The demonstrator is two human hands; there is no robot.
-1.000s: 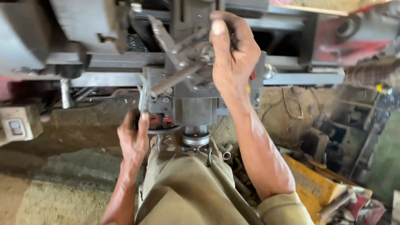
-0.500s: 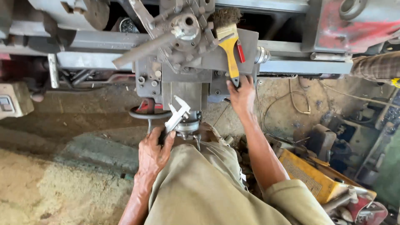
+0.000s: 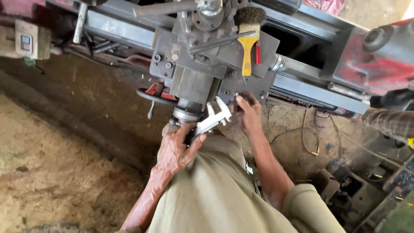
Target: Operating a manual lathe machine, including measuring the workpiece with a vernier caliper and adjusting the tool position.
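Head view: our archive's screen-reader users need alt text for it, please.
A person's left hand holds a metal caliper below a grey lathe carriage, while the right hand touches the carriage's lower edge. A yellow-handled brush rests on the carriage, above a dirt floor.

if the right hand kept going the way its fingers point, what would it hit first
Most likely the grey lathe carriage apron: the right hand points up at its lower edge, fingertips already at or nearly touching a dark part there. Depth is unclear. The yellow-handled brush lies further up.
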